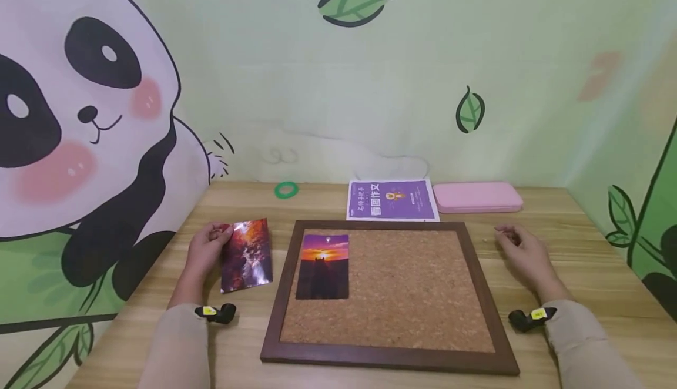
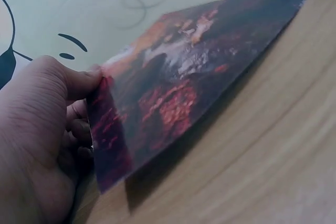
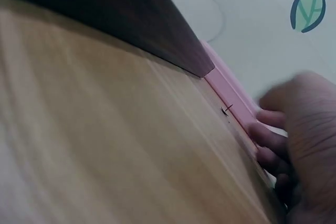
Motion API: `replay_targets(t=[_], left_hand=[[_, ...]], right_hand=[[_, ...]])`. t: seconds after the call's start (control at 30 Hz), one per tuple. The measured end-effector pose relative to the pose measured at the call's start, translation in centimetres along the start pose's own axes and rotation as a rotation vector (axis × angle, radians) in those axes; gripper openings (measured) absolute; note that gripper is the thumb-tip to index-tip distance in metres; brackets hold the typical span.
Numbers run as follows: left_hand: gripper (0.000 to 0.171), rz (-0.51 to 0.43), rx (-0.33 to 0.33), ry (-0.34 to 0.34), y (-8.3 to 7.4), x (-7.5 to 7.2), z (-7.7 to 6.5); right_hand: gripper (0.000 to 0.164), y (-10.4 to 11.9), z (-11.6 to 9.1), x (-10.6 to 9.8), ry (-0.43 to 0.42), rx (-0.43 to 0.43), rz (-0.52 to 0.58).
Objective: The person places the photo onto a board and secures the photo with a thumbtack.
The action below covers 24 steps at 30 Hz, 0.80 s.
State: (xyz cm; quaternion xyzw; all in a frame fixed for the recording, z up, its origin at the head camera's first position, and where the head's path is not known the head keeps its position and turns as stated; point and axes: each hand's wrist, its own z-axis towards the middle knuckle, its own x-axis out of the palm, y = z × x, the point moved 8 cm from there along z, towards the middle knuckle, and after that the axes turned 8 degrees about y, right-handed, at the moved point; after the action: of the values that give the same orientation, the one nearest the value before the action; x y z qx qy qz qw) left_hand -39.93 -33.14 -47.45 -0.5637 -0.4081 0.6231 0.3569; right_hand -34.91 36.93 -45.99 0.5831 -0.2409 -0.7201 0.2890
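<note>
My left hand (image 1: 208,245) pinches the left edge of a glossy photo print (image 1: 247,257) with red and orange tones. In the left wrist view the thumb lies over its edge, and the print tilts up off the table. A brown-framed cork board (image 1: 402,295) lies between my hands. On its upper left is a sunset photo (image 1: 322,268), with a small pale pin (image 1: 328,239) at its top. My right hand (image 1: 523,254) is beside the board's right edge, fingers loosely curled with nothing visible in them. Near those fingers a thumbtack (image 3: 226,110) lies on the table, point upward.
Behind the board lie a purple-covered booklet (image 1: 392,200) and a pink case (image 1: 478,197). A green ring (image 1: 287,190), perhaps a tape roll, sits at the back left of the wooden table (image 1: 238,342). A wall covering (image 1: 275,83) with a panda and leaves stands behind.
</note>
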Motion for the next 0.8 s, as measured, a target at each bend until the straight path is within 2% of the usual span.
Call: replay_targets(t=[0.13, 0.3, 0.6, 0.8], left_hand=[[0.037, -0.096, -0.009, -0.014, 0.6, -0.3, -0.3], [0.034, -0.139, -0.002, 0.006, 0.9, -0.2, -0.5], [0.035, -0.081, 0.02, 0.011, 0.5, 0.3, -0.2], [0.032, -0.079, 0.032, 0.011, 0.1, 0.3, 0.2]], right_hand=[[0.044, 0.8, 0.1, 1.5, 0.111, -0.093, -0.041], [0.046, 0.7, 0.1, 2.0, 0.153, -0.093, -0.038], [0.04, 0.8, 0.0, 1.6, 0.16, -0.102, -0.066], [0.035, 0.9, 0.3, 1.4, 0.141, -0.115, -0.079]])
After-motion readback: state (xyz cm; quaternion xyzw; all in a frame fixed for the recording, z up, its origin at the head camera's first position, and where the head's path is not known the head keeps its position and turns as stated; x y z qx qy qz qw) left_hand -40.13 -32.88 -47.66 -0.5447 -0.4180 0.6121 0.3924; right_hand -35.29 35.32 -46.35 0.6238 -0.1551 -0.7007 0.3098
